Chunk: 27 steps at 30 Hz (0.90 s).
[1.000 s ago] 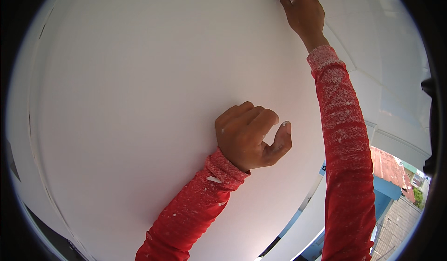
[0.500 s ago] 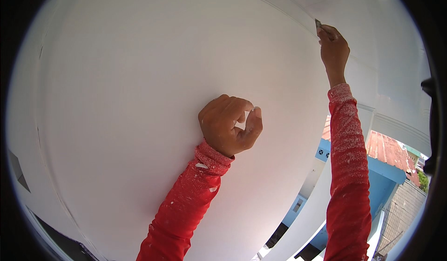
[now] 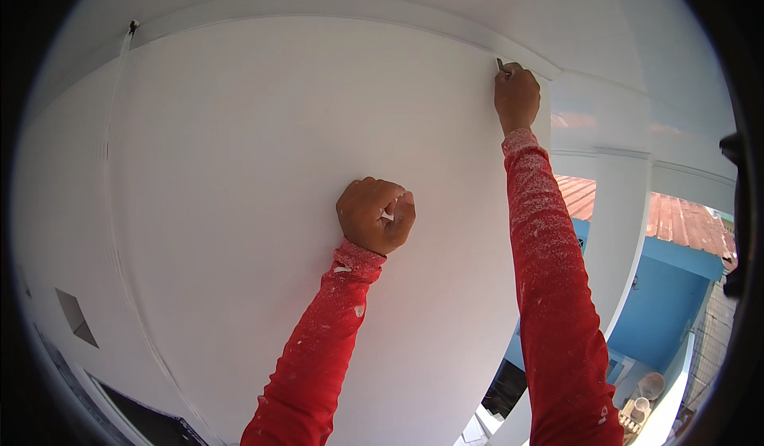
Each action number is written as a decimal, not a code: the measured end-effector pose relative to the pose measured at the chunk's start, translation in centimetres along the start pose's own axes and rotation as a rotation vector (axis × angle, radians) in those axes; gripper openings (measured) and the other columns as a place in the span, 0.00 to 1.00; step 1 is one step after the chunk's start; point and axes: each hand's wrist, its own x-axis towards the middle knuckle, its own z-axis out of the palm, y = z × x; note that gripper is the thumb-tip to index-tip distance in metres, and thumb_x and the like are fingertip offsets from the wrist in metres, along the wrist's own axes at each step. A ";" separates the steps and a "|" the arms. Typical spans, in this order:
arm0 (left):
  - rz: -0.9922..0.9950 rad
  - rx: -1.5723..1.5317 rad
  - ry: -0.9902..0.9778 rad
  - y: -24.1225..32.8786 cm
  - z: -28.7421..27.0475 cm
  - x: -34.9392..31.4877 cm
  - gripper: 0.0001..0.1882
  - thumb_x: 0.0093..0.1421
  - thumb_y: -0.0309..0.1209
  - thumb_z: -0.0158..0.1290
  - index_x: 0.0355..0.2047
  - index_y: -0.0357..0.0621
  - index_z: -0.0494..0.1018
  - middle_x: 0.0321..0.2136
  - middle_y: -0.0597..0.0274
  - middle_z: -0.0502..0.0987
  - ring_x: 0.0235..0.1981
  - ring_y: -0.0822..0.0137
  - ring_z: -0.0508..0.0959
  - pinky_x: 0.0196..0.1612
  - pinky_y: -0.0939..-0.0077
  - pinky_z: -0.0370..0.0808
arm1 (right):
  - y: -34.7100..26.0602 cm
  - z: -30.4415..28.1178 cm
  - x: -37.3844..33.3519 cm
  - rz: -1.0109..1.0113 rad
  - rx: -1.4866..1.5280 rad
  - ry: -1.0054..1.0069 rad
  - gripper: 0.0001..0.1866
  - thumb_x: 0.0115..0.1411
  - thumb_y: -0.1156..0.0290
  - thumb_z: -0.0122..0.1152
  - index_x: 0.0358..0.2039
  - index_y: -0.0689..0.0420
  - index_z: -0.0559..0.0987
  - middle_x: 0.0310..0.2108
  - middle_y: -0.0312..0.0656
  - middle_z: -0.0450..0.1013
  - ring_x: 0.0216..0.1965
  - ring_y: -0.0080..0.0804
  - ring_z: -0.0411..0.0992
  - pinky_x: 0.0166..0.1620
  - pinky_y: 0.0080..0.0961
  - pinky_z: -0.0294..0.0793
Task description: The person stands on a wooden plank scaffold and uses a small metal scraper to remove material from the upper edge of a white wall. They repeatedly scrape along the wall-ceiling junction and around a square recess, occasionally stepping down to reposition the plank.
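Right hand (image 3: 517, 97) holds a flat tool (image 3: 500, 64) near white trim (image 3: 358, 6)

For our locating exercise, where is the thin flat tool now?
The thin flat tool is at the head view's upper right, in the right hand, below the white trim.

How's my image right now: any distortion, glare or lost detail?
Head view: fisheye bends the white trim into an arc; head view: the white wall is softly lit, while the slanted white panel at lower right looks glaringly bright; head view: the small tool in the right hand shows little detail.
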 end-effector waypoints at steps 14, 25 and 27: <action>0.187 0.136 -0.360 1.0 -2.6 -1.7 0.11 0.48 0.33 0.64 0.22 0.44 0.72 0.29 0.61 0.71 0.35 0.58 0.74 0.44 0.61 0.73 | -20.4 -0.1 -6.8 -0.232 0.619 -0.214 0.11 0.60 0.65 0.63 0.38 0.57 0.86 0.37 0.46 0.80 0.37 0.43 0.79 0.43 0.36 0.79; 0.164 0.123 -0.343 1.0 -2.6 -1.9 0.10 0.44 0.29 0.63 0.20 0.47 0.70 0.27 0.63 0.71 0.31 0.61 0.72 0.40 0.63 0.70 | -13.0 -1.7 -4.7 0.120 0.371 0.030 0.09 0.60 0.64 0.62 0.36 0.50 0.87 0.37 0.39 0.81 0.38 0.43 0.80 0.41 0.40 0.79; 0.159 0.100 -0.322 1.0 -2.5 -2.0 0.11 0.45 0.29 0.63 0.20 0.46 0.70 0.27 0.63 0.70 0.31 0.61 0.72 0.40 0.63 0.70 | -10.9 -1.6 -3.7 0.191 0.238 0.075 0.10 0.60 0.63 0.60 0.36 0.50 0.86 0.37 0.40 0.81 0.38 0.44 0.80 0.41 0.42 0.79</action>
